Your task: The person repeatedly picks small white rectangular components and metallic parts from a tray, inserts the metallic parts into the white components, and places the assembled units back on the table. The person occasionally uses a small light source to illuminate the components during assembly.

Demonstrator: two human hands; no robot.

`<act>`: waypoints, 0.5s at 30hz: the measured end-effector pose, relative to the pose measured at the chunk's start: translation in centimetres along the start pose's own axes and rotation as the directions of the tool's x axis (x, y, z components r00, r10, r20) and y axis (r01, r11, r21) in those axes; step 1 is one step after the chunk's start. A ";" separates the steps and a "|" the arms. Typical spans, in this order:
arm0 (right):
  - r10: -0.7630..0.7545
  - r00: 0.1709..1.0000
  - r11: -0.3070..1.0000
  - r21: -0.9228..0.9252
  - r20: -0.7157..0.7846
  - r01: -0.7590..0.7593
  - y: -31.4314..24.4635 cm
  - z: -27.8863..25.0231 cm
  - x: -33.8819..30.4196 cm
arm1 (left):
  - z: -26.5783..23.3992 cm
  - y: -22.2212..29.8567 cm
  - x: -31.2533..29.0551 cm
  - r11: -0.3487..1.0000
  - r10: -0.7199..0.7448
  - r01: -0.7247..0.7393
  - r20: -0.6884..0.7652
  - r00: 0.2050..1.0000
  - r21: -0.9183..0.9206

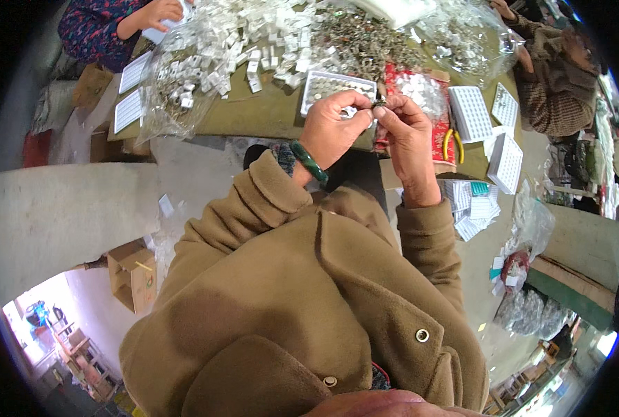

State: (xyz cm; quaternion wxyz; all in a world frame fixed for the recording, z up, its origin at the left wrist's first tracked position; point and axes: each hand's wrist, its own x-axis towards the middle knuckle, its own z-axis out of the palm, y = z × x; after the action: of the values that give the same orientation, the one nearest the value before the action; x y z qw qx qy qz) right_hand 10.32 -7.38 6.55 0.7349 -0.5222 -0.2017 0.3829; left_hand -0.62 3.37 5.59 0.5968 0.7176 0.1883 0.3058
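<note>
My left hand (334, 128) and my right hand (408, 132) meet above the near edge of the table, both with thumb and fingers pinched. Between their fingertips is a small dark metal part (379, 103); its exact kind is too small to make out. A green bangle (309, 164) circles my left wrist. Just behind my left hand stands a shallow white tray (305, 97) with small round pale pieces in it. Beside my right hand lies a red patterned bag (443, 144) with white pieces on it. Yellow-handled pliers (447, 144) rest on its right side.
White plastic pieces (254, 69) and small metal parts (365, 42) are heaped across the table (254, 115). Stacked white gridded trays (470, 115) stand at the right. Clear plastic bags (177, 115) lie at the left. A person's hand (162, 12) works far left; another person (556, 83) sits right.
</note>
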 end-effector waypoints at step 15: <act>0.086 0.996 0.935 0.347 -0.018 -0.074 2.9 -1.0 -0.8 | -7.9 -3.8 0.7 0.962 -0.231 0.235 -0.046 0.972 0.141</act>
State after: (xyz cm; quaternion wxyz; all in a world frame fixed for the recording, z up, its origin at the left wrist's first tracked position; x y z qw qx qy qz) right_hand 9.48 -8.10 3.56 0.8022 -0.3992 -0.0977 0.4332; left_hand -4.97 10.52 2.86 0.5719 0.7274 0.3021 0.2294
